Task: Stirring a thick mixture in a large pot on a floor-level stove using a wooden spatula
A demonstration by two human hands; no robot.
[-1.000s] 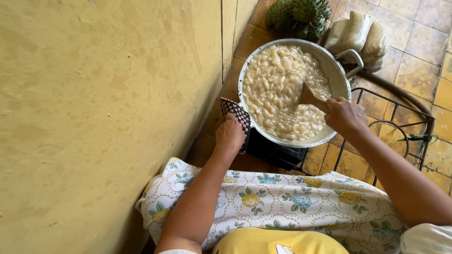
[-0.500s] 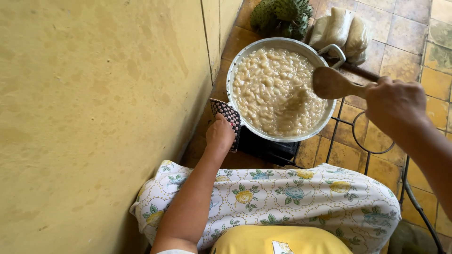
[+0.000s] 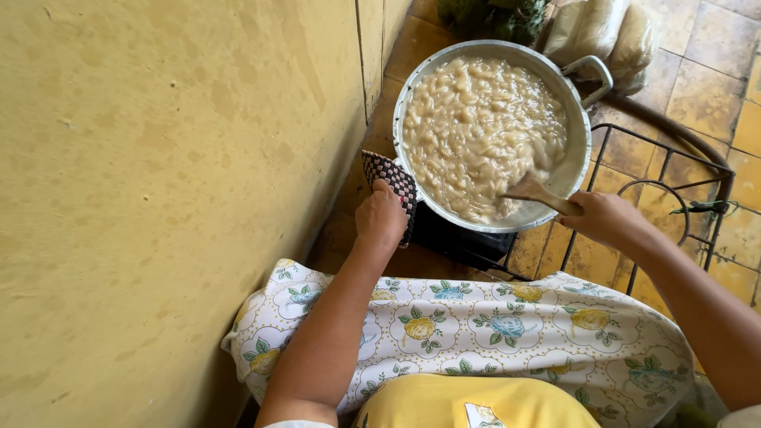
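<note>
Left hand (image 3: 380, 218), centre of frame: I saw it closed over a checkered pot cloth (image 3: 394, 184), pressing it against the near-left rim of the metal pot (image 3: 576, 135). Right hand (image 3: 604, 218), right of centre: fingers wrapped tight around the handle of a wooden spoon (image 3: 533, 192), blade dipped into the lower right edge of the pale lumpy mash (image 3: 483, 131) filling the pot.

Pot sat upper centre on a dark burner (image 3: 456, 238), its loop handle at upper right. Two clear plastic bags (image 3: 602, 36) with pale contents lay at the top right, just beside that handle; I couldn't make out any labels. Green spiky fruit (image 3: 499, 14) along the top edge.

Yellow wall (image 3: 158, 198) took the whole left half, close to the pot's left rim. A black wire stand (image 3: 674, 190) crowded the right. Open tiled floor (image 3: 713, 71) remained at upper right. Floral cloth (image 3: 491, 333) covered the lap along the bottom.
</note>
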